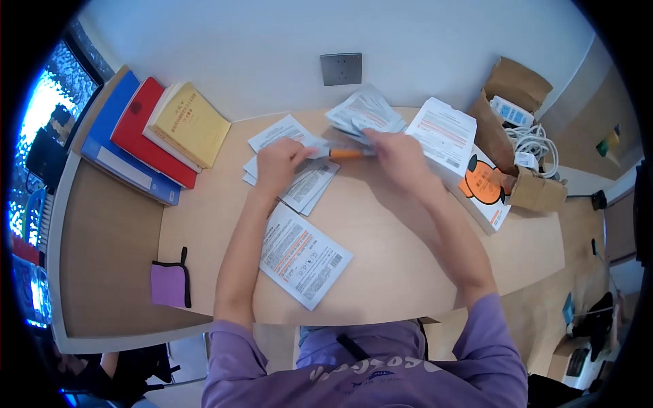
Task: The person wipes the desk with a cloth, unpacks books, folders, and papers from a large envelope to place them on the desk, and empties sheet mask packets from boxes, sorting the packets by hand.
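Note:
A slim orange item with a pale end (347,154) spans the gap between my hands; its kind is not clear. My left hand (277,163) is closed, pinching near the pale end, above overlapping white sachets (311,185). My right hand (398,155) closes around the other end, its fingers partly hidden. Just beyond the right hand lies another heap of sachets (365,112) against the wall. A single printed sachet (306,258) lies flat beside my left forearm.
Right of my right hand lies a white box (442,132) with an orange fruit picture. Behind it, a cardboard box (498,136) holds white cables (534,146). Binders (146,136) and a yellow book (190,122) lean at left. A purple pouch (170,284) lies near the left partition.

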Demonstrator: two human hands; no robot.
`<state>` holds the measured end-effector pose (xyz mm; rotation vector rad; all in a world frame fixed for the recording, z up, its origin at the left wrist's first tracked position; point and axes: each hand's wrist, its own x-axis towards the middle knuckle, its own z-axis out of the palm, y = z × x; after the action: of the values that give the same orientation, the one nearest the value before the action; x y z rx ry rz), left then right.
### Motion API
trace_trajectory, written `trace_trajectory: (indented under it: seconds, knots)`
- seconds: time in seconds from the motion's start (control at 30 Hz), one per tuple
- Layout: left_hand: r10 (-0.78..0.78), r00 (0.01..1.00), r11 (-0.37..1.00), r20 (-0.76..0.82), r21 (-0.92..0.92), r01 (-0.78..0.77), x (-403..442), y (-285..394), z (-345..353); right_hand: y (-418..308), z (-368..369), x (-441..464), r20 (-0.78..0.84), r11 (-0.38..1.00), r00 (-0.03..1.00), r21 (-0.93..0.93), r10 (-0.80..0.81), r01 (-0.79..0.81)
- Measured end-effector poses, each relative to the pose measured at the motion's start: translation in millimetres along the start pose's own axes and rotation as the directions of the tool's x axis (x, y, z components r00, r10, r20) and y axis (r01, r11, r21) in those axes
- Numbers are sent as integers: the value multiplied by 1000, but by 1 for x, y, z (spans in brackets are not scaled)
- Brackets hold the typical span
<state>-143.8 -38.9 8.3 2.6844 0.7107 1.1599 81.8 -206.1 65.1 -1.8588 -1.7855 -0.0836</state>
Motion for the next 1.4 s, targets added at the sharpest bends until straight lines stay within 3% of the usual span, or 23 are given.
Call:
trace_trajectory:
  seconds: [0.03,0.13,0.2,0.33,0.37,0.47,0.5,0.6,0.67,0.7,0.8,0.83,1.03,1.07,1.13,1.17,1.23,1.27,1.33,1.37,1.4]
  knots:
    - [-78,997,992,-5,-99,77,5,5,-11,3,-10,0,-100,991,995,136,15,-2]
    - [-251,968,906,19,-346,242,24,24,-60,6,-67,-2,81,930,989,340,123,-143]
    - [-288,956,851,53,-444,281,33,42,-95,10,-96,-10,92,856,993,505,72,-109]
    - [-242,937,837,250,-435,332,33,67,-137,27,-118,-16,184,657,980,729,80,-191]
    - [-241,930,843,279,-414,343,33,73,-142,34,-122,-13,270,592,960,763,69,-257]
    - [-244,922,879,300,-333,341,32,73,-146,40,-109,-11,184,640,963,720,196,-268]
    - [-263,924,903,277,-268,337,32,69,-142,29,-103,-10,137,704,920,606,368,-371]
    - [-322,925,935,201,-85,344,36,57,-125,26,-90,7,169,807,883,360,437,-468]
    - [-323,941,946,100,41,320,33,46,-110,53,-65,10,49,870,942,370,331,-325]
    - [-325,931,942,163,145,304,33,41,-110,57,-59,10,-24,907,958,329,286,-263]
    - [-149,974,974,173,198,114,23,28,-104,59,-53,6,-158,954,964,250,212,-168]
    - [-237,927,967,290,159,197,23,30,-108,56,-58,6,-171,963,967,226,189,-148]
    - [-329,876,944,353,146,296,14,-14,-79,13,-55,-8,-142,983,990,-183,-24,-2]
    - [-403,826,915,394,183,359,11,-26,-71,4,-54,-10,-137,965,988,-259,-69,32]
    - [-540,707,841,457,266,471,4,-47,-54,-14,-51,-13,15,970,993,-213,-114,115]
    - [-507,767,862,394,226,454,-2,-54,-45,-25,-49,-17,93,971,986,-184,-136,151]
    - [-434,863,900,259,150,408,-12,-58,-31,-54,-42,-28,328,971,915,55,-236,231]
    - [-456,852,879,258,-17,476,-12,-58,-27,-73,-35,-35,452,961,848,134,-276,242]
    - [-496,826,751,266,-347,562,-11,-59,-21,-104,-2,-63,441,875,756,247,-483,416]
    - [-534,802,745,268,-299,596,-9,-56,-23,-114,15,-75,450,822,689,263,-568,506]
    - [-569,777,738,268,-249,627,-4,-51,-27,-117,34,-90,390,800,699,268,-600,537]
